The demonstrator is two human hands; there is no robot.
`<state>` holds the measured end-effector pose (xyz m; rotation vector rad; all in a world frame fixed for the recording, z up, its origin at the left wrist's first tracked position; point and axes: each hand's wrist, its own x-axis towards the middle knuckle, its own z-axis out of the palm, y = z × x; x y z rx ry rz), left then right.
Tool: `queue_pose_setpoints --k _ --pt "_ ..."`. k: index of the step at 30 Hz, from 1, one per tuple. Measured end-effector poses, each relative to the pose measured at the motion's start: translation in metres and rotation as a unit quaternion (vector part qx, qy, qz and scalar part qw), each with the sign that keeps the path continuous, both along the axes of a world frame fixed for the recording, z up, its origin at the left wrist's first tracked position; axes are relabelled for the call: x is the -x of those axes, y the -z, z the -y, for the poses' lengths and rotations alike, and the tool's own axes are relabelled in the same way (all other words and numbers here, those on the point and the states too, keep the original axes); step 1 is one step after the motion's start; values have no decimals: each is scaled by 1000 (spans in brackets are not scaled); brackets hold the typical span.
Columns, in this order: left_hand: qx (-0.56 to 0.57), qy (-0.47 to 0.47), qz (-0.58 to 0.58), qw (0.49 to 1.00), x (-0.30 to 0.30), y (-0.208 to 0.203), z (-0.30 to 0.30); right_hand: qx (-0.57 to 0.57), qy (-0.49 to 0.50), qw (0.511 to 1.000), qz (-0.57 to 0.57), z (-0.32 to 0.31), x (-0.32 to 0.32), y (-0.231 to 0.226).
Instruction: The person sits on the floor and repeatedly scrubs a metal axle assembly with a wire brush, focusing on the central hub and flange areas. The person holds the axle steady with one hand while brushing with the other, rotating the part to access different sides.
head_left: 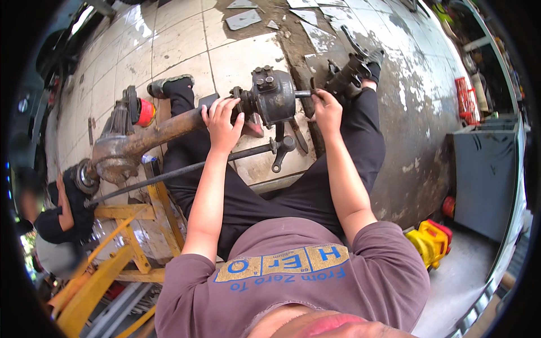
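Observation:
A rust-brown axle housing (169, 128) runs from the left toward my knees, ending at a dark round steering knuckle (274, 94) with a bolted cap on top. My left hand (224, 127) lies over the joint beside the knuckle, its fingers spread and touching the metal. A short bright shaft (302, 94) sticks out from the knuckle's right side. At its outer end my right hand (327, 114) pinches a thin dark metal piece (313, 85); my fingers partly hide it. Below, a long tie rod (186, 170) ends in a forked arm (283, 152).
A yellow metal frame (127, 239) stands at lower left, near another person (59, 217). Dark metal parts (346, 76) lie by my right foot. Broken tiles (243, 19) are at the top. A grey cabinet (486, 177) and a yellow-red tool (429, 243) are on the right.

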<state>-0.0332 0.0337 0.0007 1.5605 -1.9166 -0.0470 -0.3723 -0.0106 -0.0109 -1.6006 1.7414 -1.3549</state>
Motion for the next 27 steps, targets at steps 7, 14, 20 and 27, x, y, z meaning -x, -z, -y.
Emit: queue_pose_setpoints --k 7,14,20,27 --pt "8 -3 19 1000 -4 9 -2 -171 -8 983 64 4 43 7" --pt "-6 1 32 999 -4 6 1 -430 -227 847 -213 16 66 98" --pt "-9 8 40 999 -1 4 7 -452 -98 871 -165 19 56 201" --pt "-14 -3 51 999 -8 7 -2 -461 -3 887 -12 16 47 203"
